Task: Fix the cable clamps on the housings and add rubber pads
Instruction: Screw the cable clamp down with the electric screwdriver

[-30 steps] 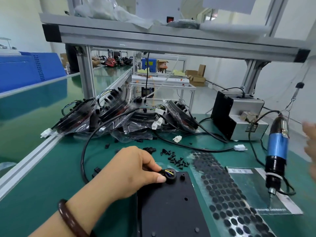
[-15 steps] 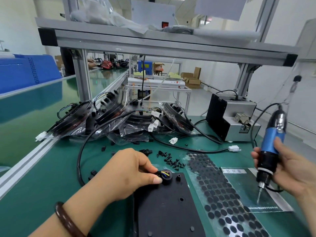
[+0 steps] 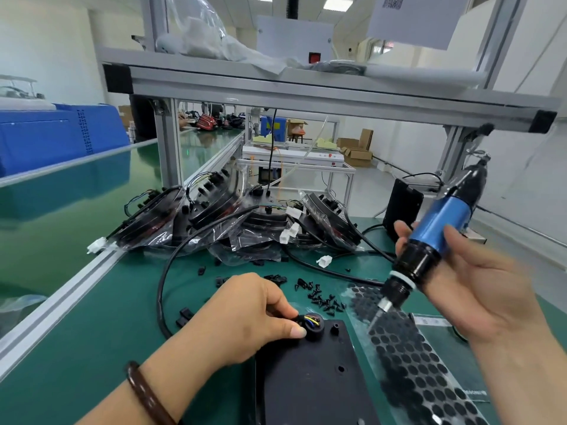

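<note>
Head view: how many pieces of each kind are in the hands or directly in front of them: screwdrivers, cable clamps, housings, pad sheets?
electric screwdriver: 1, gripped by the right hand
cable clamp: 1, pinched by the left hand
black housing: 1
sheet of rubber pads: 1
Total: 4
</note>
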`<state>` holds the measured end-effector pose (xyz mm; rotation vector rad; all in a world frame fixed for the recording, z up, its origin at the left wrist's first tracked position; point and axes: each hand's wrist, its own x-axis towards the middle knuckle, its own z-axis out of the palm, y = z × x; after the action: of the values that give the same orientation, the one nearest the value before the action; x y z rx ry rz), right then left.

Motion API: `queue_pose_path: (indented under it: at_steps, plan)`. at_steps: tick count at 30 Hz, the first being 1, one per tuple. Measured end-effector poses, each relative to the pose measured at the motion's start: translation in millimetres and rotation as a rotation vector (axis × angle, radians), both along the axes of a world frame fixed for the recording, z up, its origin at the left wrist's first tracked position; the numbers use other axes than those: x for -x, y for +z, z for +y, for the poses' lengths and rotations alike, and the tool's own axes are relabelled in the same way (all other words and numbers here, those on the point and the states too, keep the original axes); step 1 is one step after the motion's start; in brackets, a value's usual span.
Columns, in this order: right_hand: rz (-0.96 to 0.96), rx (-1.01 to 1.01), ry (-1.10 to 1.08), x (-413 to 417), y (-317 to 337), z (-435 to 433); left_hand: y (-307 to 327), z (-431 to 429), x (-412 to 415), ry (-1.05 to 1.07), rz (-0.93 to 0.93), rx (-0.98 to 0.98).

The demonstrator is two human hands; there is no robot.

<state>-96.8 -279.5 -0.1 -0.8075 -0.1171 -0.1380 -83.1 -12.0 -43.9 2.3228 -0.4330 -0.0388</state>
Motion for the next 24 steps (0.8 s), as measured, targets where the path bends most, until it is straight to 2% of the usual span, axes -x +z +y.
queue_pose_path:
  at_steps: [5, 7, 11, 17, 22, 24]
  plan:
    - [-0.078, 0.157, -0.09, -5.9, 6.0, 24.1, -1.7, 0.7, -0.7, -0.017, -0.004, -0.002]
    - [-0.08, 0.128, -0.113, -9.1, 11.7, 37.7, -1.9, 1.0, -0.8, -0.019, -0.012, -0.007]
    - [-0.063, -0.068, -0.029, -17.8, 23.7, 64.1, -1.6, 0.9, -0.8, -0.029, -0.041, -0.026]
    - [-0.001, 0.032, 0.016, -23.0, 35.3, 81.2, -1.9, 2.0, -2.0, -0.042, -0.028, -0.002]
    - [-0.157, 0.08, 0.138, -16.0, 33.9, 68.6, -2.1, 2.2, -1.3, -0.042, -0.038, 0.01]
    - [-0.239, 0.176, 0.138, -15.0, 32.0, 66.9, -1.9, 2.2, -0.7, -0.041, -0.046, 0.001]
